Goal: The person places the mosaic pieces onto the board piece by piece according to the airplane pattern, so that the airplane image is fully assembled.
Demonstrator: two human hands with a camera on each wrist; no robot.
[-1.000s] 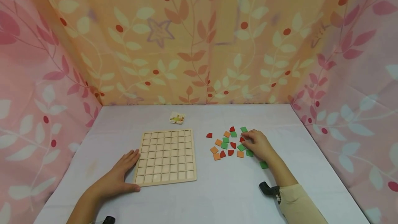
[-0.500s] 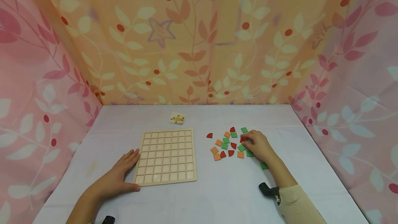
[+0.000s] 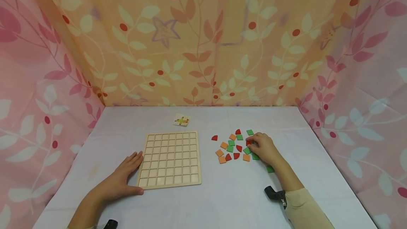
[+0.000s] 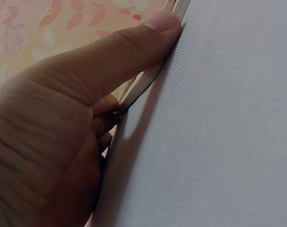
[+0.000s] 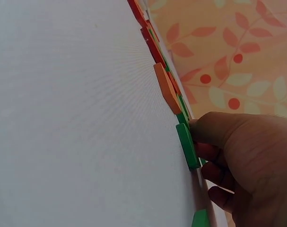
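Note:
My left hand (image 3: pixel 122 177) rests against the left side of a square wooden grid board (image 3: pixel 170 160), fingers straight along its edge and thumb at the near left corner. In the left wrist view the thumb (image 4: pixel 129 49) touches the board's side (image 4: pixel 143 85). Among scattered coloured tiles, my right hand (image 3: pixel 264 147) has its thumb and index finger curled at a red quarter-circle tile (image 3: pixel 248 143), pinching it; the fingers partly cover it. A green tile (image 3: pixel 247 150) lies just under the thumb. In the right wrist view the hand (image 5: pixel 256 156) hides the red tile behind a green tile (image 5: pixel 187 146).
Several orange squares (image 3: pixel 224 145), red quarter-circles (image 3: pixel 239 148) and green tiles (image 3: pixel 231 143) lie between the board and the right hand. One green tile (image 3: pixel 270 169) sits below the right wrist. A small picture card (image 3: pixel 181 119) lies behind the board. Patterned cloth surrounds the white table (image 3: pixel 203 207).
The right index fingertip has come slightly nearer to me, closing in on the red quarter-circle tile. The left hand and the board stay in place.

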